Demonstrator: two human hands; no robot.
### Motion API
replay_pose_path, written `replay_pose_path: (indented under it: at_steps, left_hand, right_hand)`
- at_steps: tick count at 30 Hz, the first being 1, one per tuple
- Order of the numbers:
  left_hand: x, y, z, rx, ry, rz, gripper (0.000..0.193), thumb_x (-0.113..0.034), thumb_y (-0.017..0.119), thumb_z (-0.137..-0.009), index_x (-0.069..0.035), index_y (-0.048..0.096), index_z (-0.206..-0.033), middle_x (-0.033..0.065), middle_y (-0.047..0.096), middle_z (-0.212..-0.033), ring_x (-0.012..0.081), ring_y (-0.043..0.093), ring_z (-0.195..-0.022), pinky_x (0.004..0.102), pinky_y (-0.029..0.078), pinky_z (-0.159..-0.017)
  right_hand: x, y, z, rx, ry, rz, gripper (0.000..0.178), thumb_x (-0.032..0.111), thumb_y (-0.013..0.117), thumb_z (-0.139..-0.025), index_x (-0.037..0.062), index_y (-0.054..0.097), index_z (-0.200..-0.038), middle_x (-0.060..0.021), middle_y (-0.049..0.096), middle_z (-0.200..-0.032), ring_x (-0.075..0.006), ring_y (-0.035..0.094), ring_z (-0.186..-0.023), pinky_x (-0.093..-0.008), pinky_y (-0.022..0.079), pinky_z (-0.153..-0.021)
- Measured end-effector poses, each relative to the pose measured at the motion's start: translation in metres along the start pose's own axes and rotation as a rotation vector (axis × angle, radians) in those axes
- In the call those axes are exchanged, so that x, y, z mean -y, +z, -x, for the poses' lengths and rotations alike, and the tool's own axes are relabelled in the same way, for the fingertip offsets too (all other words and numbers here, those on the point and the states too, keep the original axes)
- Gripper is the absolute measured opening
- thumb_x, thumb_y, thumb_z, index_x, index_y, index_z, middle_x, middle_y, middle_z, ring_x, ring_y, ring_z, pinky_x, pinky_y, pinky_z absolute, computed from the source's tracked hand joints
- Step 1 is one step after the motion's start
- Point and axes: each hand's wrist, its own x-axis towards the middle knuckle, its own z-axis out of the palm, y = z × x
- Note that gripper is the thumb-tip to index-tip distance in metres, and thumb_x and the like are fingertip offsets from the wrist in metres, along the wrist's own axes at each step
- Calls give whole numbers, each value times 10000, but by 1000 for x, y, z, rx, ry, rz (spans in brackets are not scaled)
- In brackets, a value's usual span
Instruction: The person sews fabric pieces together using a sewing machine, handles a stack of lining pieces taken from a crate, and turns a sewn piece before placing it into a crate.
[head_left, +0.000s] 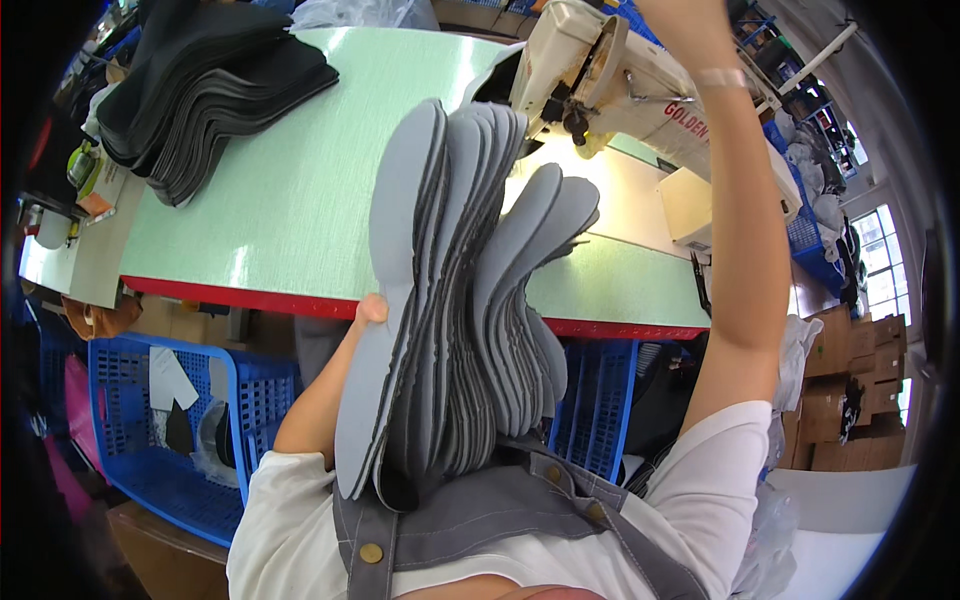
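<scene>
A thick stack of grey insoles (400, 230) with dark undersides leans upright between my chest and the table's red front edge. Its upper part fans out into several bundles. My left hand (372, 308) grips the stack's left side; a thumb shows there, and the other fingers are hidden behind the insoles. My right arm is raised past the cream sewing machine (640, 90). At the top edge of the picture, my right hand (690, 30) is near the machine's upper part, blurred and cut off, so its fingers do not show.
A pile of black insole-shaped pieces (215, 95) lies at the left of the pale green tabletop (270, 220). Blue crates (165, 500) stand below the table. Cardboard boxes (850, 400) are stacked at the far right, near a window (880, 260).
</scene>
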Motion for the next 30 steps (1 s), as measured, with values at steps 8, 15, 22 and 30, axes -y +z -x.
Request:
replay_pose_path:
  at_steps: [8, 15, 22, 30]
  left_hand:
    - [-11, -10, -15, -6, 119, 164, 801, -369, 697, -720, 39, 435, -1358, 171, 593, -1209, 254, 563, -1154, 372, 436, -1008]
    - [2, -13, -27, -98, 37, 199, 772, -369, 687, -734, 40, 452, -1344, 166, 606, -1189, 249, 575, -1135, 366, 444, -999]
    - [4, 7, -22, -253, -24, 67, 737, -369, 673, -750, 41, 468, -1327, 161, 618, -1166, 244, 586, -1111, 360, 451, -988]
    - [-1, 12, -22, -391, -31, -55, 699, -369, 658, -768, 41, 486, -1307, 154, 630, -1140, 239, 598, -1084, 352, 459, -976]
  right_hand:
    - [36, -41, 241, 771, 470, -634, 501, 380, 458, -1003, -44, 538, -1259, -183, 646, -1112, -251, 634, -979, -338, 487, -884]
    - [43, -13, 274, 508, 288, -655, 720, 358, 601, -934, -53, 304, -1444, -251, 503, -1359, -315, 501, -1269, -357, 366, -1056]
    - [32, -17, 255, 646, 372, -782, 571, 312, 591, -950, -7, 434, -1397, -155, 502, -1365, -222, 441, -1290, -327, 308, -1090]
    - [31, -6, 250, 643, 314, -817, 502, 387, 428, -1026, 17, 487, -1361, -117, 578, -1277, -191, 495, -1220, -306, 338, -1057]
